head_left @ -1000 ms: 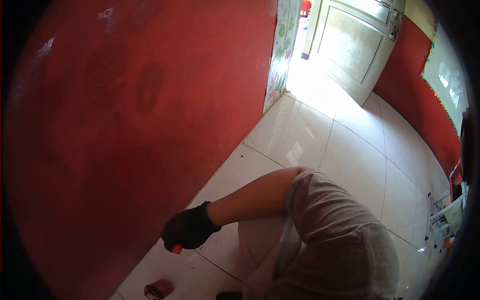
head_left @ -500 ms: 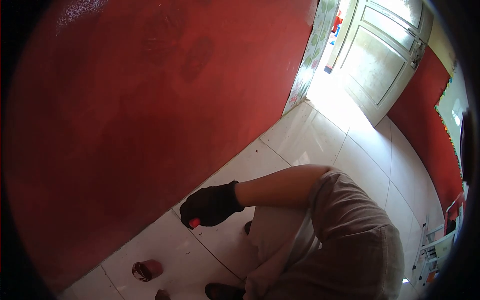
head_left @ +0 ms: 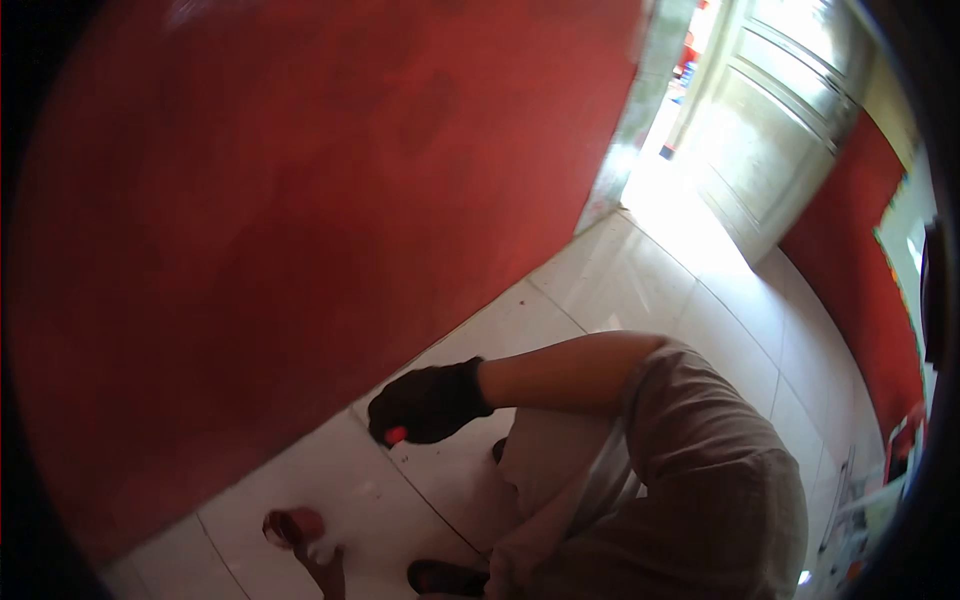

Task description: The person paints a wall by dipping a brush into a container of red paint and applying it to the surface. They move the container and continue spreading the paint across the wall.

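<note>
My right hand, in a black glove, is closed near the foot of the red wall. From the fist sticks the red end of a handle; the rest of that tool is hidden by the glove. At the bottom edge, my left hand reaches up to a small reddish cup, its fingers apart at the cup's near side. Blur hides whether they touch it. The cup lies tilted or on its side on the white tiled floor, its mouth facing left.
A pale door stands ajar at the upper right, with bright light on the floor. A metal ladder-like frame is at the right edge. My shoe is near the bottom. Small dark specks dot the tiles.
My left hand has come further into view from the bottom and reached the cup. The right hand stays closed at the wall's foot; the whole view has shifted slightly.
</note>
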Motion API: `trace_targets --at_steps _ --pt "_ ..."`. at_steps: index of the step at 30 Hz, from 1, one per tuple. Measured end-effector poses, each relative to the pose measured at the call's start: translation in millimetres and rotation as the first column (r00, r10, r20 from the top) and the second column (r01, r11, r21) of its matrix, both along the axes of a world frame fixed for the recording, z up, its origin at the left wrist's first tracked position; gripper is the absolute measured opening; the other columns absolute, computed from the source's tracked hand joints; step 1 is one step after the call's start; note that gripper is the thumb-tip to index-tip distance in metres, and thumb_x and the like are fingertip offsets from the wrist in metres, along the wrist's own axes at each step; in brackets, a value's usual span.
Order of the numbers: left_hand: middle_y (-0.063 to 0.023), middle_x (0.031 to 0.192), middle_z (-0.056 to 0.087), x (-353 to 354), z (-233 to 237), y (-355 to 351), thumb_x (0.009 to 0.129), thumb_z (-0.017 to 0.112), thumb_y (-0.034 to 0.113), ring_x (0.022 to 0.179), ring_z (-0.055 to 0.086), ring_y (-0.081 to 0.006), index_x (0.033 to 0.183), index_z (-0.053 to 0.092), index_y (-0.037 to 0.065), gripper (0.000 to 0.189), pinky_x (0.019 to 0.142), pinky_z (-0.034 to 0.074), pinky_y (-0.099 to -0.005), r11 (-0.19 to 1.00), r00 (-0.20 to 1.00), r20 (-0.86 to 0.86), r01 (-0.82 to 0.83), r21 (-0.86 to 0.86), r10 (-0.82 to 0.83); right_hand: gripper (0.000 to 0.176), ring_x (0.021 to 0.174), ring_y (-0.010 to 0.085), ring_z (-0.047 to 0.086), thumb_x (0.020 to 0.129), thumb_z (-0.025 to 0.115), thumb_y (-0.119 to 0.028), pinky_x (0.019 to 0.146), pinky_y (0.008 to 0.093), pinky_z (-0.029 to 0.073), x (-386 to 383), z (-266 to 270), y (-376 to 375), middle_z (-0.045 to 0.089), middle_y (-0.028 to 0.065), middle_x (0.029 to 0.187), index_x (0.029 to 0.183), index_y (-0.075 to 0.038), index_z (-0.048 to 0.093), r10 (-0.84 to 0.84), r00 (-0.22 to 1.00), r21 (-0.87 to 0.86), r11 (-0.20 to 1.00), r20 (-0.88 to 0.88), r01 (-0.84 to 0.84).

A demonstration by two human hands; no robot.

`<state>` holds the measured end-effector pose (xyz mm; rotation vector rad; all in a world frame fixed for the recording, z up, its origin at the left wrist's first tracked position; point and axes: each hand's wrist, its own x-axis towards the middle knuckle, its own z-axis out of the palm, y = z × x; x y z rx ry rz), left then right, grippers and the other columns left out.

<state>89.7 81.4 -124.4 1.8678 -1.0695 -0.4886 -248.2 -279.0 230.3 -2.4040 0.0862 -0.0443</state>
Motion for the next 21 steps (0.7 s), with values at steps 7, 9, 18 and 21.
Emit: trace_targets --at_steps 7,9,18,21 --pt "-0.0129 0.133 0.048 -25 30 -36 0.066 0.084 0.012 0.125 0.046 -0.0264 0.139 0.037 0.005 0.088 0.105 0.038 -0.0378 0.976 0.971 0.096 -0.219 -0.009 0.218 0.015 0.100 0.0315 0.059 0.083 0.058 -0.007 0.086 0.0401 0.048 -4 8 -7 0.062 0.0099 0.103 0.097 -0.010 0.061 0.003 0.999 -0.071 0.997 0.034 0.000" --pt "-0.0111 0.129 0.054 -27 45 -51 0.068 0.084 0.016 0.120 0.052 -0.0243 0.137 0.039 0.006 0.084 0.103 0.041 -0.0367 0.955 0.955 0.026 -0.296 -0.023 0.297 0.016 0.106 0.0306 0.059 0.083 0.060 -0.007 0.090 0.0392 0.049 -4 13 -6 0.063 0.0089 0.110 0.098 -0.011 0.061 0.008 1.000 -0.107 0.994 0.003 -0.008" --pt "-0.0114 0.129 0.055 -30 86 -73 0.056 0.092 0.021 0.120 0.054 -0.0246 0.137 0.040 0.007 0.097 0.099 0.045 -0.0364 0.935 0.916 -0.192 -0.352 0.041 0.354 0.023 0.108 0.0291 0.060 0.081 0.063 0.002 0.093 0.0373 0.049 7 24 -1 0.064 0.0114 0.109 0.101 -0.007 0.062 -0.020 0.992 0.020 1.000 -0.125 0.023" --pt "-0.0111 0.128 0.056 -31 92 -75 0.054 0.092 0.019 0.119 0.054 -0.0242 0.135 0.041 0.007 0.096 0.099 0.046 -0.0353 0.936 0.909 -0.231 -0.349 0.038 0.348 0.022 0.106 0.0287 0.061 0.081 0.064 0.004 0.092 0.0359 0.049 13 29 5 0.064 0.0128 0.107 0.100 -0.006 0.062 -0.033 0.992 0.061 0.997 -0.125 0.040"
